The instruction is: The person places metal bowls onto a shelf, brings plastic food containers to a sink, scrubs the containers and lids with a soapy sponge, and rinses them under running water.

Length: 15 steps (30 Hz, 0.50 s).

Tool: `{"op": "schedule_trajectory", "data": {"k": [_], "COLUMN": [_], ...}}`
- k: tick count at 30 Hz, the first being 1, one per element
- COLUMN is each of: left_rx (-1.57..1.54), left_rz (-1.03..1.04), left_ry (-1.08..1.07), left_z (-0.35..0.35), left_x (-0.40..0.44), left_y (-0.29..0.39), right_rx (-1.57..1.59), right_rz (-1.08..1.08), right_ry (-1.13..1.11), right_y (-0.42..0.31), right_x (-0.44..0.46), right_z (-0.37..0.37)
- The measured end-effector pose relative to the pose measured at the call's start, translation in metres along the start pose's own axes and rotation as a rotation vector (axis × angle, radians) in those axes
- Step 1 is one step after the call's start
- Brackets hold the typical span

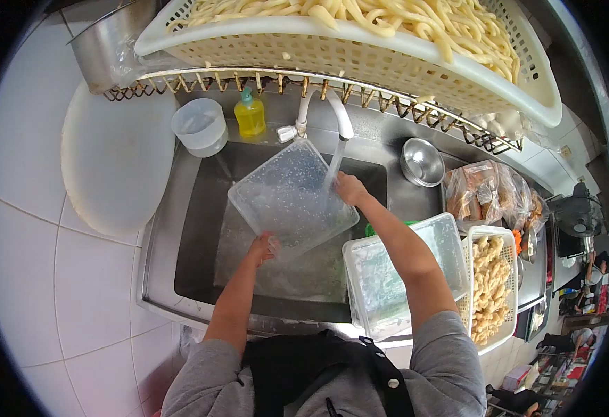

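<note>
A clear plastic container (287, 198) is held tilted over the metal sink (200, 257), under water running from the white faucet (344, 125). My left hand (262, 249) grips its lower edge, fingers curled against the wall. At its right side, beside the stream, my right hand (349, 189) is closed on the rim. White specks or droplets cover the container's surface. Right of the sink, under my right forearm, lie stacked clear plastic containers (381, 285) with whitish residue inside.
A rack above holds a white basket (360, 38) of thick noodles. Behind the sink stand a yellow soap bottle (250, 115) and a round tub (200, 127). A metal bowl (422, 162), bagged food (488, 194) and a basket of pale pieces (490, 285) are at right. Distant people appear far right.
</note>
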<state>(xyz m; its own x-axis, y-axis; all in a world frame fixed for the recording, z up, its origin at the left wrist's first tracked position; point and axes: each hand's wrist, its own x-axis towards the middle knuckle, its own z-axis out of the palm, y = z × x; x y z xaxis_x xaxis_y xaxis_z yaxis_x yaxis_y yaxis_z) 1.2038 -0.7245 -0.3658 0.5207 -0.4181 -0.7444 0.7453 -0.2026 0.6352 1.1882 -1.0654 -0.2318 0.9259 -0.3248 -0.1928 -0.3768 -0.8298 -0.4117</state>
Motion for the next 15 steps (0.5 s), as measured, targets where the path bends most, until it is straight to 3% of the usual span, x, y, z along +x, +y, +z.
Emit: {"op": "schedule_trajectory", "data": {"k": [1, 3, 4, 6, 7, 9, 10, 12, 15], "left_rx": [-0.001, -0.168, -0.167, -0.054, -0.053, 0.340, 0.342, 0.943, 1.056], "left_rz": [0.000, 0.393, 0.392, 0.651, 0.647, 0.559, 0.558, 0.701, 0.610], "left_ry": [-0.004, 0.174, 0.170, 0.405, 0.408, 0.662, 0.666, 0.904, 0.807], "left_z": [-0.006, -0.014, -0.013, -0.017, -0.017, -0.018, -0.018, -0.013, -0.006], "left_x": [0.015, 0.042, 0.039, 0.016, 0.001, -0.025, -0.032, -0.039, -0.044], "left_y": [-0.011, -0.026, -0.023, -0.004, 0.010, 0.038, 0.045, 0.058, 0.082], "right_rx": [-0.003, 0.111, 0.110, 0.116, 0.118, 0.549, 0.553, 1.236, 1.380], "right_rz": [0.002, -0.042, -0.038, -0.131, -0.131, -0.041, -0.043, -0.027, -0.038], "right_ry": [0.001, -0.040, -0.038, 0.040, 0.036, 0.034, 0.032, -0.210, -0.320], "right_y": [-0.003, -0.003, -0.001, 0.001, -0.002, -0.017, -0.031, -0.067, -0.080], "right_x": [-0.004, -0.010, -0.008, 0.001, 0.009, 0.020, 0.014, 0.000, 0.004], "right_z": [-0.004, -0.009, -0.009, -0.006, -0.011, -0.029, -0.042, -0.075, -0.088]}}
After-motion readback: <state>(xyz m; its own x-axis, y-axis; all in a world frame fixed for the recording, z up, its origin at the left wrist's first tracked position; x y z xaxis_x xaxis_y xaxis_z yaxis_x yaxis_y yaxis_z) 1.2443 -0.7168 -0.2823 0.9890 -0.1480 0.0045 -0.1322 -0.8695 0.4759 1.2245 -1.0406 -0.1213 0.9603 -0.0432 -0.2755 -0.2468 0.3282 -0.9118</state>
